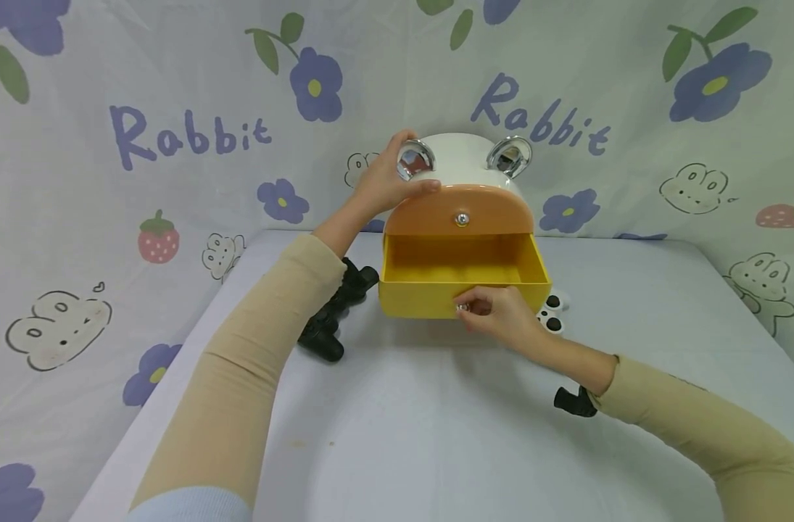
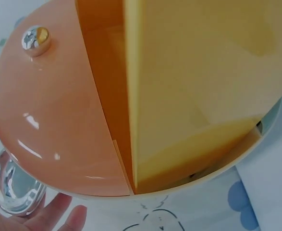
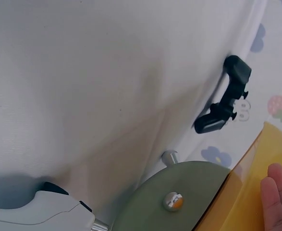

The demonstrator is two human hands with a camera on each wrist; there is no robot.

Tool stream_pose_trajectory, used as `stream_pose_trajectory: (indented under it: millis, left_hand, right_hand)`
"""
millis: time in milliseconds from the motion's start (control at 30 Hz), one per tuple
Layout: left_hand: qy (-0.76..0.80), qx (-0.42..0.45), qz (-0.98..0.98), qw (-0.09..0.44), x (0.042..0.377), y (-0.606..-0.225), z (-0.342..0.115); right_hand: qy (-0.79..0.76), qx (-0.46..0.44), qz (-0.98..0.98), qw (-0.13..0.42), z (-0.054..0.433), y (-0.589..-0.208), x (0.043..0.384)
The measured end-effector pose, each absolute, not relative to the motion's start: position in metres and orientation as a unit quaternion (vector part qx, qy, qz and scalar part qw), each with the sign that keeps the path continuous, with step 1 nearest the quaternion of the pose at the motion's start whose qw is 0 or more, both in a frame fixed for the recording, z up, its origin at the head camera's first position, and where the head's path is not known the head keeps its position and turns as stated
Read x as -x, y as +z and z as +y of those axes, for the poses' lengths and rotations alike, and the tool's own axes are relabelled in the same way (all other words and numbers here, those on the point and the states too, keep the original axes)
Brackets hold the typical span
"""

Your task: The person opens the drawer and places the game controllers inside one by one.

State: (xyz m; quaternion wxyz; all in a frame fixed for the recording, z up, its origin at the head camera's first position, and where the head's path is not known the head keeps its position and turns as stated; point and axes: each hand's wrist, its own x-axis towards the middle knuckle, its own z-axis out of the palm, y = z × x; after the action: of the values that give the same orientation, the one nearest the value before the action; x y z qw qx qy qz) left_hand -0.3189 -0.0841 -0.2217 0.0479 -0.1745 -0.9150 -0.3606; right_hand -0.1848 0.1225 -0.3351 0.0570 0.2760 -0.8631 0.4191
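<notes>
A rounded storage box with a white top (image 1: 462, 154) stands on the table. Its orange upper drawer (image 1: 419, 216) is closed, while the yellow drawer (image 1: 412, 301) below is pulled out and looks bare inside. My left hand (image 1: 386, 177) holds the box's upper left side by a silver ear (image 1: 415, 159), thumb on the front; fingers show behind that ear in the left wrist view. With thumb and fingers my right hand (image 1: 506, 313) pinches the yellow drawer's silver knob (image 1: 462, 307). A green drawer (image 3: 145, 197) with its own knob appears in the right wrist view.
Left of the box lies a black game controller (image 1: 325, 326), partly behind my left forearm. A white controller (image 1: 555, 313) with black sticks sits right of the box, partly hidden. Some black object (image 1: 573, 402) shows beside my right wrist. Patterned cloth (image 1: 194, 65) hangs behind.
</notes>
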Motion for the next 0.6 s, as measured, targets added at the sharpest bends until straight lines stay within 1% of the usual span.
stream_pose_trajectory:
  millis: [600]
  left_hand:
    - [-0.356,0.171,-0.918,0.039,0.32,-0.22,-0.083]
  right_hand:
    - [0.423,-0.271,-0.863,0.046,0.126,-0.336,0.173]
